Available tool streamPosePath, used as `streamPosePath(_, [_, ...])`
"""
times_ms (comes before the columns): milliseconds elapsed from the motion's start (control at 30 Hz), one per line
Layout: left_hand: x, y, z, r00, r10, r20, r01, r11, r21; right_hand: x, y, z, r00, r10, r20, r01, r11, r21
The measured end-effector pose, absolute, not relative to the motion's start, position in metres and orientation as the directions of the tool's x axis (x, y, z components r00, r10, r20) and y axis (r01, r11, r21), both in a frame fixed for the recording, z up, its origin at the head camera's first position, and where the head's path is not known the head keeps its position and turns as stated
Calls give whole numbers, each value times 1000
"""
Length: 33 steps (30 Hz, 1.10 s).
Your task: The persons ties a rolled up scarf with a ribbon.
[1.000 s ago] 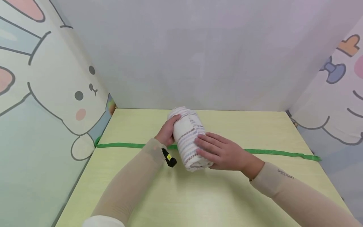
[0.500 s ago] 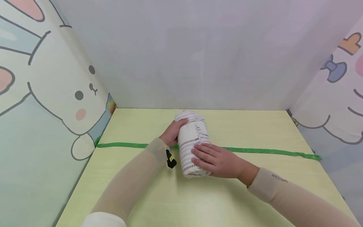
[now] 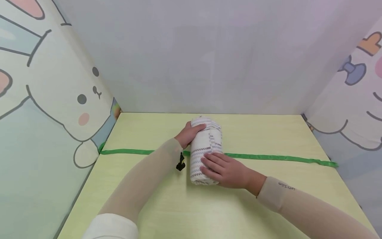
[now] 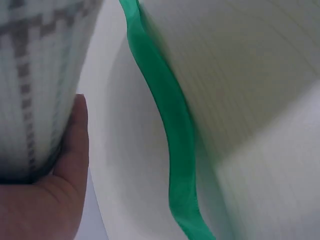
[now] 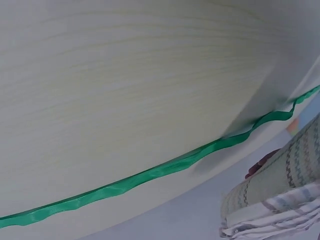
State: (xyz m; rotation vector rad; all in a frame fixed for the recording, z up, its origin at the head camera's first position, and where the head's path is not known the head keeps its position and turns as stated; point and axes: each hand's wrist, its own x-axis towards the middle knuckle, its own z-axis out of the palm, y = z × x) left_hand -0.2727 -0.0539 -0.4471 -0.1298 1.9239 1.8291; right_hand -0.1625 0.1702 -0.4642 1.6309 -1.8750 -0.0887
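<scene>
A rolled towel (image 3: 200, 141), white with thin grey and bluish stripes, is held above the middle of the table, its long side pointing away from me. My left hand (image 3: 188, 133) grips the far left side, thumb over the top. At the near right part, my right hand (image 3: 226, 169) holds the roll with its fingers laid over the upper surface; its thumb is hidden. The left wrist view has the striped cloth (image 4: 40, 85) close up beside the left hand (image 4: 65, 190). In the right wrist view, one end of the roll (image 5: 280, 200) shows layered folds.
A green ribbon (image 3: 268, 157) runs across the pale wooden table (image 3: 191, 212), passing beneath the roll. A grey-white back wall (image 3: 209, 66) and cartoon-printed side panels (image 3: 59, 83) enclose the table. A black strap end (image 3: 180, 163) hangs from the left wrist.
The roll has shifted right and turned from a slant to nearly straight away from me. Both hands have moved with it, the left going right and the right coming slightly left.
</scene>
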Motion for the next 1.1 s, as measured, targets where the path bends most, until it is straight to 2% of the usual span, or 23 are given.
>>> streamPosePath(433, [-276, -44, -463, -880, 242, -408, -399, 87, 913, -167, 175, -483, -25, -927, 374, -867, 206, 453])
streamPosePath(733, [-272, -39, -467, -876, 230, -423, -420, 64, 905, -166, 181, -487, -79, -947, 312, -873, 217, 437])
streamPosePath(1100, [-265, -38, -460, -881, 218, -420, -414, 76, 907, -168, 181, -490, -86, -956, 280, -864, 211, 457])
